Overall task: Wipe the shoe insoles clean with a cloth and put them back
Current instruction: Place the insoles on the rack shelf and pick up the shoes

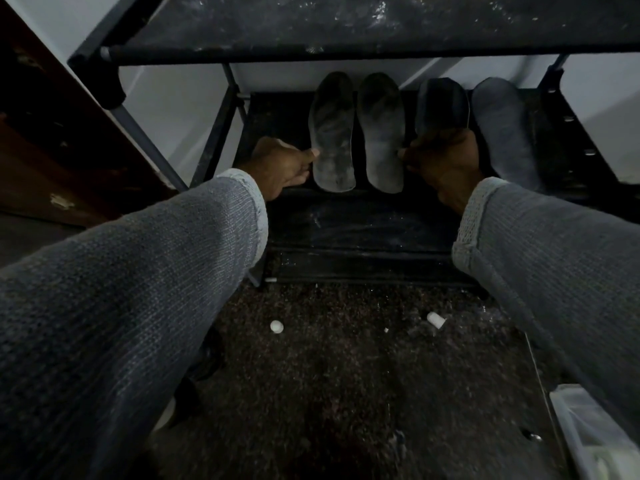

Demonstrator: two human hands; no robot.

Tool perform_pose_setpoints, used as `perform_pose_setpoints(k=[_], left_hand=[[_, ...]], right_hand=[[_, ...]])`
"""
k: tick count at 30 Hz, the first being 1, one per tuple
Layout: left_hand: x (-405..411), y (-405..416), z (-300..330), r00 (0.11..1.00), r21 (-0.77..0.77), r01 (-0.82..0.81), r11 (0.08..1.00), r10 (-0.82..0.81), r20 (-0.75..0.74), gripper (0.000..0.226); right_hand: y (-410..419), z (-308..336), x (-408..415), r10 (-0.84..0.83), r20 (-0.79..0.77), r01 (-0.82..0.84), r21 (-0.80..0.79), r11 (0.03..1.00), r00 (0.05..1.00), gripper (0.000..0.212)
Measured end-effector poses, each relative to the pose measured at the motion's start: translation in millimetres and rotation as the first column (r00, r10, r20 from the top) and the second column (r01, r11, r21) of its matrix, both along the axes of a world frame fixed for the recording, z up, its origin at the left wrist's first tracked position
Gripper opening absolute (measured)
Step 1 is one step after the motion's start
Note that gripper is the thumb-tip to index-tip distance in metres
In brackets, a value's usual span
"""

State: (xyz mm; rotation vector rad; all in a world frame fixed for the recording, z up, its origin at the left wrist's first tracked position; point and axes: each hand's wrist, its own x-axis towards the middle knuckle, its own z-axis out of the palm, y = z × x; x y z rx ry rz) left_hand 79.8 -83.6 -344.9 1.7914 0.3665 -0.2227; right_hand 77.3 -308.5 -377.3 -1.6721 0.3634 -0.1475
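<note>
Your left hand (280,168) has no grip yet: its fingers lie on the shelf (346,195), thumb touching the leftmost insole (331,133), probably to square it. Beside it lies a second insole (381,133). Your right hand (443,161) pinches the dark insole (440,102), likely seating it beside the blue-grey one (502,133).

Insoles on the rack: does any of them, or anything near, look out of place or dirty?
The two left insoles look dusty with pale smears. The third insole curls up at its tip, unlike the flat ones. Two small white bits lie loose on the carpet below.
</note>
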Motion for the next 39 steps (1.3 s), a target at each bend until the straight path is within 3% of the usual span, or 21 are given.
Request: perform_pose_setpoints(k=[6, 10, 16, 20, 23, 39], left_hand=[[0.9, 0.6, -1.7, 1.000, -0.003, -0.017, 1.000, 0.017, -0.001, 0.022], [-6.4, 1.0, -5.0, 0.995, -0.010, -0.076, 0.997, 0.077, 0.070, 0.036], [-29.0, 8.3, -0.3, 0.985, 0.008, -0.065, 0.998, 0.063, 0.161, 0.020], [-55.6, 12.7, 10.6, 0.985, -0.015, -0.093, 0.996, 0.094, 0.148, 0.015], [-82.1, 16.2, 23.7, 0.985, -0.017, -0.104, 0.994, 0.105, 0.140, 0.016], [-210.0, 45.0, 91.8, 0.973, 0.080, -0.161, 0.984, 0.145, 0.181, 0.016]], right_hand=[[0.2, -0.2, 1.8, -0.026, -0.047, 0.023, -0.067, 0.997, 0.999, 0.024], [2.6, 7.3, -5.4, -0.039, -0.040, 0.035, -0.087, 0.996, 0.998, 0.025], [2.0, 26.5, -27.4, -0.024, -0.013, 0.022, -0.129, 0.991, 1.000, 0.027], [1.9, 43.2, -47.0, -0.030, -0.018, 0.027, -0.148, 0.989, 0.999, 0.022], [-0.8, 53.9, -62.8, -0.013, -0.040, 0.007, -0.132, 0.991, 0.999, 0.035], [34.1, 126.6, -169.4, 0.100, -0.035, -0.106, -0.247, 0.963, 0.994, 0.021]])
